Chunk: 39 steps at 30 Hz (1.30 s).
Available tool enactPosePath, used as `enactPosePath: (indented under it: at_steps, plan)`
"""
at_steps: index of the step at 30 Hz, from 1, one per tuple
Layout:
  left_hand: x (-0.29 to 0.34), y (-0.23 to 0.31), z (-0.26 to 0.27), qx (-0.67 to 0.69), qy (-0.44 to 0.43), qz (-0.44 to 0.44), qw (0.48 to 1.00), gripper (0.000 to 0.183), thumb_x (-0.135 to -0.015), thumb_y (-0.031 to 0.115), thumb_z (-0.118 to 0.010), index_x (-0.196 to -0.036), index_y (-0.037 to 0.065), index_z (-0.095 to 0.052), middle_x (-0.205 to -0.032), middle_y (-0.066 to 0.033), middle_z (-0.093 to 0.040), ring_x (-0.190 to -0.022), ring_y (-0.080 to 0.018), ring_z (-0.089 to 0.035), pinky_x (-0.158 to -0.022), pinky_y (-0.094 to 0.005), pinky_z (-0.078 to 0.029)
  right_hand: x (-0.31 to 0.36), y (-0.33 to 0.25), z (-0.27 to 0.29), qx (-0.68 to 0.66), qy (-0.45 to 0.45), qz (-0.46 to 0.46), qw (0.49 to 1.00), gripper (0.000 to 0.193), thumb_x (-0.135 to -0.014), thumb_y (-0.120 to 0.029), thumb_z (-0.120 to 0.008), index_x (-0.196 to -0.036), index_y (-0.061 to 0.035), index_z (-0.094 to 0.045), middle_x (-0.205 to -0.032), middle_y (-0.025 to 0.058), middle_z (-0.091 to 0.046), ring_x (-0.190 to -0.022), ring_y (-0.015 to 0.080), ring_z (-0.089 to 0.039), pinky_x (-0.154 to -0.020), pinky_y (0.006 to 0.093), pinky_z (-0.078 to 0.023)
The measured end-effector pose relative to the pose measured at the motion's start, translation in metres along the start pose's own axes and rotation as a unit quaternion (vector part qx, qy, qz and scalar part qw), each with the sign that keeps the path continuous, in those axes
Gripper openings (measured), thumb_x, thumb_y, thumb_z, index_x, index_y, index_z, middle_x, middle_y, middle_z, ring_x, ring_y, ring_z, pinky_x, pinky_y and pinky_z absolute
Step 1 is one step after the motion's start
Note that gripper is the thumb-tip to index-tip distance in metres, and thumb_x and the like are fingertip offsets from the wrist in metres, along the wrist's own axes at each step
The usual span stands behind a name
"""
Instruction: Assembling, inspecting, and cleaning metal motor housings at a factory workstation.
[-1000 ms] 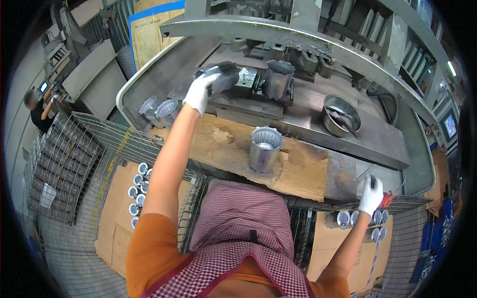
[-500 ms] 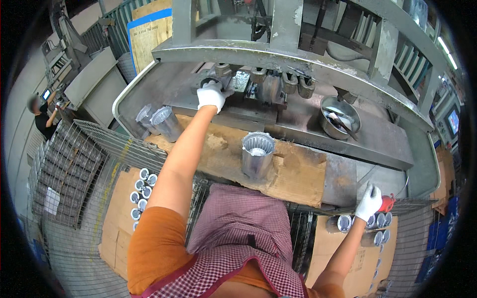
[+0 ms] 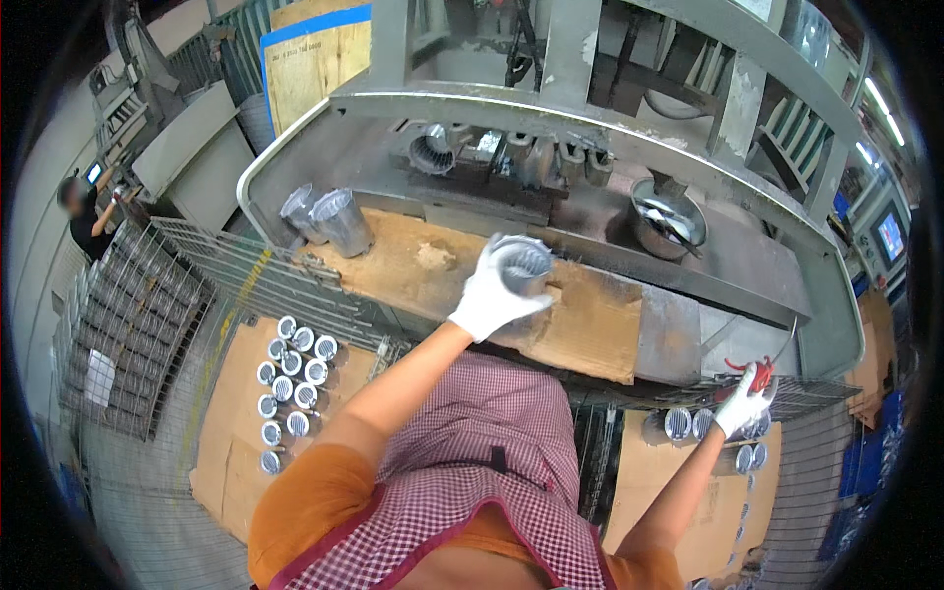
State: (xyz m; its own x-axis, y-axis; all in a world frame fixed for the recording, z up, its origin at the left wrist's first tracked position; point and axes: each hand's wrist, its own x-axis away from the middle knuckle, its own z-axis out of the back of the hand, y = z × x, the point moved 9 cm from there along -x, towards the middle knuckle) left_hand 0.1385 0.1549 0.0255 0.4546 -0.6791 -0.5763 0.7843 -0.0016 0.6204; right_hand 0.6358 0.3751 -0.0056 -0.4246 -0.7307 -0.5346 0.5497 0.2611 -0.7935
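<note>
I have the left hand (image 3: 489,298) in its white glove at the middle of the frame, thumb and fingers wrapped around a ribbed metal cup (image 3: 526,264). The cup sits within that grip, its open mouth facing up and toward me, just over the cardboard strip (image 3: 600,329); I can't tell whether its base touches the strip. The right hand (image 3: 744,403), also gloved, is well apart from the cup, at the lower right of the frame. It is up against a red tool (image 3: 761,374), with the fingers partly bent; from here I can't tell whether they close on it.

Further out, two grey cups (image 3: 341,224) stand side by side near the left end of the strip, left of the held one. Another cup (image 3: 433,152) lies tipped, mouth toward me, on the machine bed (image 3: 492,202), above and left of the left hand. To the upper right of the held cup I see a steel bowl (image 3: 644,234) with utensils in it.

At the lower left, a cardboard sheet (image 3: 231,418) bears rows of small cups (image 3: 291,363); more cups (image 3: 678,423) stand at the lower right, close below the right hand. A lit screen (image 3: 891,244) shows at the far right, and a co-worker (image 3: 87,224) in dark clothes at the far left.
</note>
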Motion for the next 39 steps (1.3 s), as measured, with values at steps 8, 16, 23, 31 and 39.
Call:
enactPosePath:
  at_steps: [8, 16, 23, 31, 39]
  plan:
    - [0.002, 0.081, -0.074, -0.172, -0.148, -0.168, 0.959, 0.057, -0.062, 0.046, -0.075, -0.111, 0.020, -0.063, -0.116, -0.0159, -0.057, -0.105, -0.0343, -0.055, -0.084, -0.0472, -0.044, 0.161, -0.064, -0.076, -0.108, -0.535, -0.066, 0.835, 0.041, -0.091, -0.035, -0.064, -0.120, -0.0059, -0.058, -0.095, 0.0032, -0.064, -0.069, 0.0098, -0.056, -0.061, 0.0260, -0.046]
    - [0.004, 0.084, -0.081, -0.216, -0.180, -0.151, 0.948, 0.047, -0.063, 0.046, -0.072, -0.104, 0.023, -0.066, -0.117, -0.0145, -0.056, -0.100, -0.0346, -0.051, -0.082, -0.0483, -0.038, 0.222, -0.055, -0.099, -0.141, -0.540, -0.162, 0.814, 0.043, -0.088, -0.034, -0.068, -0.120, -0.0048, -0.062, -0.085, -0.0005, -0.063, -0.070, 0.0071, -0.052, -0.065, 0.0246, -0.044]
    - [0.012, 0.078, -0.065, -0.200, -0.121, -0.164, 0.958, 0.050, -0.062, 0.051, -0.074, -0.102, 0.022, -0.067, -0.118, -0.0136, -0.055, -0.104, -0.0340, -0.050, -0.086, -0.0480, -0.037, 0.234, -0.083, -0.117, -0.106, -0.610, -0.098, 0.779, 0.046, -0.087, -0.039, -0.068, -0.117, -0.0045, -0.063, -0.082, 0.0050, -0.064, -0.070, 0.0121, -0.057, -0.067, 0.0294, -0.048]
    - [0.021, 0.066, -0.050, -0.168, -0.049, -0.163, 0.971, 0.052, -0.058, 0.057, -0.076, -0.096, 0.022, -0.069, -0.118, -0.0148, -0.055, -0.106, -0.0338, -0.049, -0.089, -0.0482, -0.035, 0.227, -0.129, -0.106, -0.123, -0.588, 0.017, 0.799, 0.044, -0.085, -0.040, -0.069, -0.106, -0.0022, -0.064, -0.095, 0.0178, -0.070, -0.089, 0.0253, -0.068, -0.080, 0.0351, -0.050]
    - [0.027, 0.067, -0.046, -0.135, -0.026, -0.201, 0.970, 0.053, -0.056, 0.054, -0.078, -0.097, 0.022, -0.069, -0.115, -0.0149, -0.057, -0.102, -0.0346, -0.053, -0.086, -0.0488, -0.038, 0.211, -0.126, -0.102, 0.060, -0.577, 0.068, 0.812, 0.053, -0.085, -0.051, -0.063, -0.117, -0.0089, -0.063, -0.107, 0.0195, -0.066, -0.100, 0.0363, -0.063, -0.085, 0.0380, -0.049]
